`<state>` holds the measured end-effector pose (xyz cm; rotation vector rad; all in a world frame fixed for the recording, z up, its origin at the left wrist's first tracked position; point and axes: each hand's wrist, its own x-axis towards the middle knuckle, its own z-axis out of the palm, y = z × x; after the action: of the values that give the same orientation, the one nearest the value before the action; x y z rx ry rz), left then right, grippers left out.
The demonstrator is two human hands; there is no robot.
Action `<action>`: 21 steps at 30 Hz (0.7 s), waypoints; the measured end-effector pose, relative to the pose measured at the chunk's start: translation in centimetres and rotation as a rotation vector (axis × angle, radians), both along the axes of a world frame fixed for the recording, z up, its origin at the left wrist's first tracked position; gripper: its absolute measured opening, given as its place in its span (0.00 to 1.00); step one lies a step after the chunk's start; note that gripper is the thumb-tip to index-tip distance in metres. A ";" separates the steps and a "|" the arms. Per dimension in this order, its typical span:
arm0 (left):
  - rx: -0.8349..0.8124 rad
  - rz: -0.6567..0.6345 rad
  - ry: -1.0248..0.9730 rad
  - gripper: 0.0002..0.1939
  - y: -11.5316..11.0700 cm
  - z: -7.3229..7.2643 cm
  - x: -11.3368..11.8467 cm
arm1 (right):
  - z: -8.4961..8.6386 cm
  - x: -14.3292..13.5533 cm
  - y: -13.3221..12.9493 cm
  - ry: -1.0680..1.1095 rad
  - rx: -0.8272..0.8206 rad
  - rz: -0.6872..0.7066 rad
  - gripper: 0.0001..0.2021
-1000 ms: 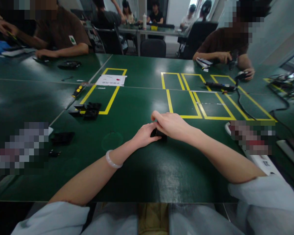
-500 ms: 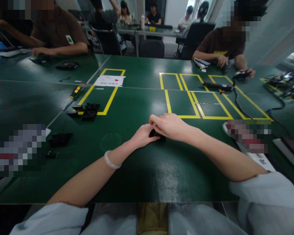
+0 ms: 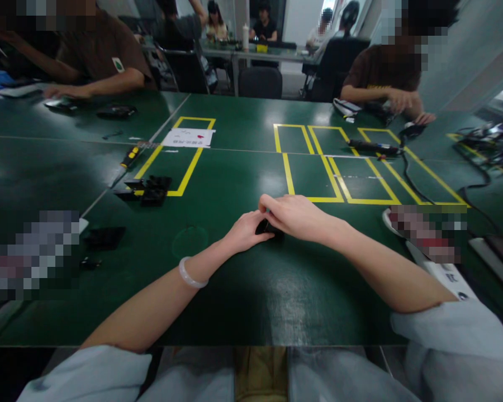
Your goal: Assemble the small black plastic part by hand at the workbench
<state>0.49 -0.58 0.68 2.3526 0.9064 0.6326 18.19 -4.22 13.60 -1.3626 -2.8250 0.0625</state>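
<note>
At the middle of the green table (image 3: pixel 243 301), my two hands meet over a small black object (image 3: pixel 263 226). My left hand (image 3: pixel 248 230) wraps its left side, thumb along the near edge. Over it from the right comes my right hand (image 3: pixel 291 215), its fingers curled and pressed together on top of the same object. Most of the object is hidden by my fingers, so I cannot make out its kind. Dark material also shows just under my right palm. A pale bracelet (image 3: pixel 193 273) circles my left wrist.
Black parts (image 3: pixel 153 190) lie left, near a yellow-black screwdriver (image 3: pixel 129 157). A flat black piece (image 3: pixel 105 237) and a small black bit (image 3: pixel 90 263) lie nearer. A paper sheet (image 3: pixel 188 137) lies across yellow tape. An electric screwdriver (image 3: pixel 373 147) with cable lies right. Co-workers sit opposite.
My right hand has shifted very slightly to the right, still over the black object. My left hand stays in place. The co-worker's hands at the far right have moved.
</note>
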 end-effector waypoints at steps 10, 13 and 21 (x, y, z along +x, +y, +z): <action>-0.033 -0.008 -0.036 0.12 0.1 -0.3 -0.2 | -0.1 -0.6 0.0 -0.084 0.053 -0.025 0.16; -0.036 0.002 -0.028 0.15 0.1 -0.2 -0.2 | -0.2 -0.7 0.0 -0.047 0.038 -0.041 0.14; -0.038 0.002 -0.056 0.14 0.0 -0.2 -0.3 | -0.3 -0.7 -0.3 0.032 0.049 -0.011 0.13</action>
<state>0.20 -0.55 0.46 2.2892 0.8883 0.6734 17.47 -4.56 13.25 -1.3546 -2.7732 0.0149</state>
